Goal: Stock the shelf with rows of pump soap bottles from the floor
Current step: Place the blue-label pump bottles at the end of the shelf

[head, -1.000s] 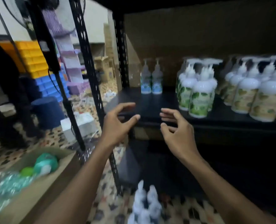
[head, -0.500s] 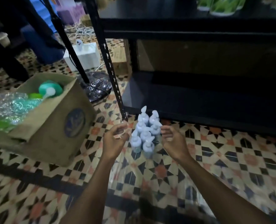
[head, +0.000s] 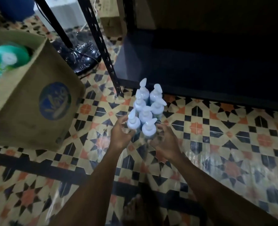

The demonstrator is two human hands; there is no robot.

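Several pale blue pump soap bottles (head: 147, 106) stand in a tight cluster on the patterned tile floor, just in front of the black shelf unit's (head: 200, 62) bottom board. My left hand (head: 120, 136) curls round the nearest left bottle (head: 133, 122). The fingers of my right hand (head: 165, 141) wrap the nearest right bottle (head: 149, 129). Both bottles still stand on the floor among the others.
An open cardboard box (head: 37, 101) holding green-topped bottles and plastic wrap sits on the floor at the left. A black shelf upright (head: 102, 51) stands behind the cluster, with crumpled dark plastic (head: 79, 54) beyond it. My bare foot (head: 138, 207) shows at the bottom.
My view dropped from the stocked upper shelf to the floor. Both hands came down from the shelf edge and closed around the two nearest bottles.
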